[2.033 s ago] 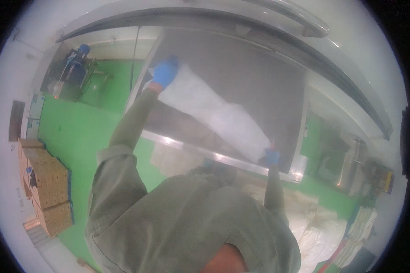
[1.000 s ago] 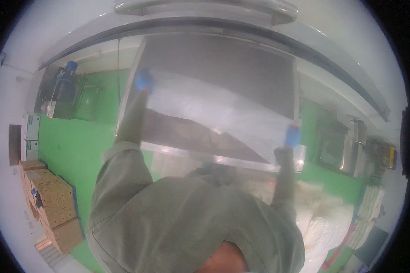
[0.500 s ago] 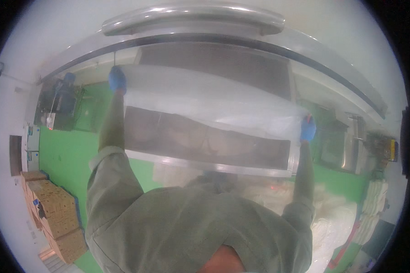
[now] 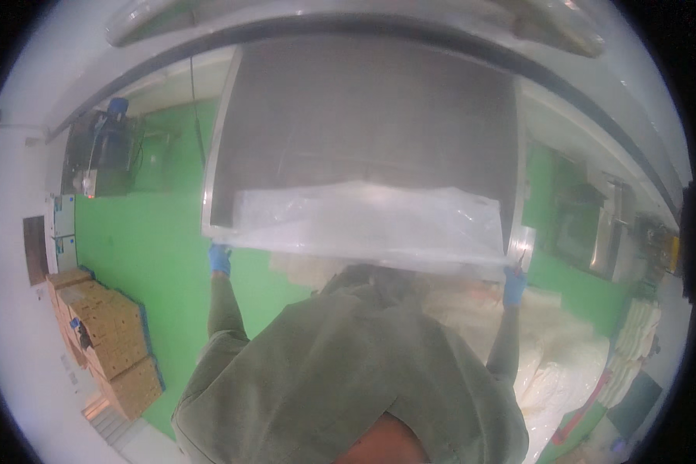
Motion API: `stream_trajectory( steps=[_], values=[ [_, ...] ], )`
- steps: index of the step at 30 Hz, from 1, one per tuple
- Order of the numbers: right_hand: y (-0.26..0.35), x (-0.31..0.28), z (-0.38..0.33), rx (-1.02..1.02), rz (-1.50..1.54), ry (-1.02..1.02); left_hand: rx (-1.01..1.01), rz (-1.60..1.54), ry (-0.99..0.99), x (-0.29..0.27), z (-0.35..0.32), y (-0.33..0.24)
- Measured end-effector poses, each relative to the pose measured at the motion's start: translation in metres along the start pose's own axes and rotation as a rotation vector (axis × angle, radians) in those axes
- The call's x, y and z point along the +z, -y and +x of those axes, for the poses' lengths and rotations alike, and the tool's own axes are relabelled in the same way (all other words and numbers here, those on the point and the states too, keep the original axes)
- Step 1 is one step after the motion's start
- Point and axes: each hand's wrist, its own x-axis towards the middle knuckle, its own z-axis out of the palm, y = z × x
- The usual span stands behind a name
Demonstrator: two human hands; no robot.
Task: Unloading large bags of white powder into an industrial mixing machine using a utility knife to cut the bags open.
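A translucent whitish plastic sheet point(image 4: 371, 223) is stretched from side to side over the near end of a broad grey bed point(image 4: 375, 116) with a metal frame. My left hand point(image 4: 220, 259), in a blue glove, is closed on the near left corner of the sheet, just off the frame's corner. On the right, my gloved right hand point(image 4: 514, 288) grips the near right corner, slightly lower. The sheet's near edge runs between both hands and hides most of the frame's front edge.
A curved metal hood edge point(image 4: 356, 27) arches over the bed. Crumpled white plastic point(image 4: 561, 356) lies on the green floor point(image 4: 131, 240) at the near right. Brown cartons point(image 4: 108, 332) are stacked at the left, and machines point(image 4: 104, 158) stand beyond them.
Both hands have come back toward me, drawing the sheet from across the bed to its near end. More of the grey bed now shows beyond the sheet.
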Motion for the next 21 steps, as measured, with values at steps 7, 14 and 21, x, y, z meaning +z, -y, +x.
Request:
stream_trajectory(
  steps=[7,14,21],
  values=[
    [0.06,0.002,0.01,-0.032,0.005,0.094,-0.056,-0.11,-0.165,0.017,-0.019,-0.034],
    [0.165,0.052,0.064,-0.204,0.133,0.038,0.355,0.381,-0.46,0.01,0.09,-0.12],
    [0.148,0.265,0.183,-0.35,0.121,0.414,0.517,0.634,-1.013,-0.116,0.226,-0.257]
  ],
)
